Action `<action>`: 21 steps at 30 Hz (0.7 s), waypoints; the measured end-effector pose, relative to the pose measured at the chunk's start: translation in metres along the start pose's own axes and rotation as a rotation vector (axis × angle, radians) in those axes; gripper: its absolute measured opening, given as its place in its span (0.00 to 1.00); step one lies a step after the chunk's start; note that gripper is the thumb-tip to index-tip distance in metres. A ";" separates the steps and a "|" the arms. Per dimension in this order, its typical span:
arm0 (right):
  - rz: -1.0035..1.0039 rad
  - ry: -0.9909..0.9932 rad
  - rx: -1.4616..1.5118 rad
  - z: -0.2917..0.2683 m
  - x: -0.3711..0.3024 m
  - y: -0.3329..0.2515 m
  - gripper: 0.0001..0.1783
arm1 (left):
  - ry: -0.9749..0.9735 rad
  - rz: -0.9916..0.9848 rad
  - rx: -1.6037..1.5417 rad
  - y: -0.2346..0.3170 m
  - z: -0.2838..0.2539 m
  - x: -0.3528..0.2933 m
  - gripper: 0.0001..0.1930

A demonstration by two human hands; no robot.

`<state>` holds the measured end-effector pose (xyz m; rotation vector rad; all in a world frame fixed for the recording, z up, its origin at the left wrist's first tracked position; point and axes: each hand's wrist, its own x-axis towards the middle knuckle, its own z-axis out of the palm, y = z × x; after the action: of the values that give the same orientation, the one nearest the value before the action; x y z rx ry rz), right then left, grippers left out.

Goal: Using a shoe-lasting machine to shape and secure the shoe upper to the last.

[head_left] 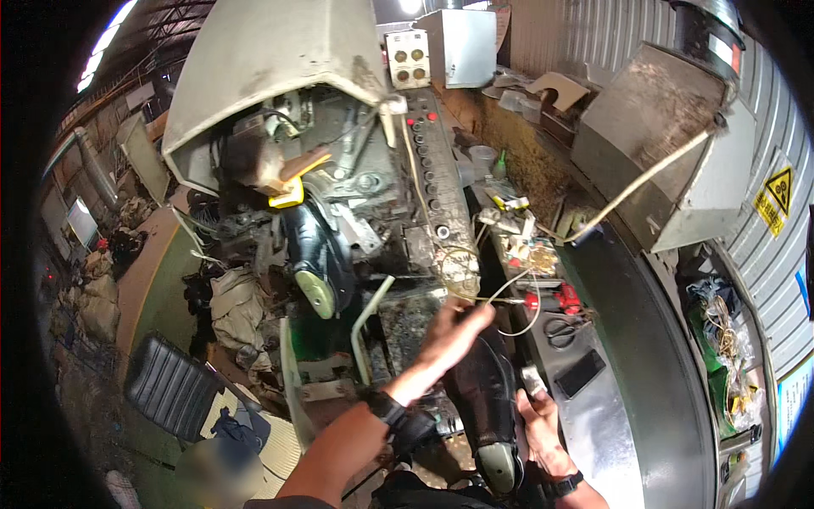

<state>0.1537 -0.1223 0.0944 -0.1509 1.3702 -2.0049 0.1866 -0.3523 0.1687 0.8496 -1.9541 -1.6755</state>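
A black leather boot upper on a shoe last lies lengthwise before me, its pale last end toward my body. At its far end my left hand is closed, with a thin pale cord at its fingertips; the cord loops off to the right. My right hand is beside the boot's right side, fingers curled around a short, silvery-pale thing whose kind I cannot make out. Another black boot upper, with a light green last, sits in the machine at far left.
A large machine hood overhangs the far left. To the right, a metal ledge holds a red-handled tool, black scissors and a phone. A control strip with knobs runs ahead. A black chair stands left.
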 end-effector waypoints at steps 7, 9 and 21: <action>0.075 -0.132 0.189 0.160 0.039 0.036 0.05 | 0.824 0.240 0.154 -0.083 -0.248 0.056 0.53; 0.133 -0.103 0.242 0.191 0.050 0.047 0.03 | 0.730 0.195 0.131 -0.092 -0.256 0.061 0.53; 0.206 -0.278 0.248 0.306 0.111 0.082 0.09 | -0.044 0.269 0.268 -0.156 -0.365 -0.032 0.41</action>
<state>0.2487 -0.4422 0.1269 -0.1612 0.9181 -1.8806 0.4816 -0.6061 0.0835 0.6092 -2.2436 -1.3091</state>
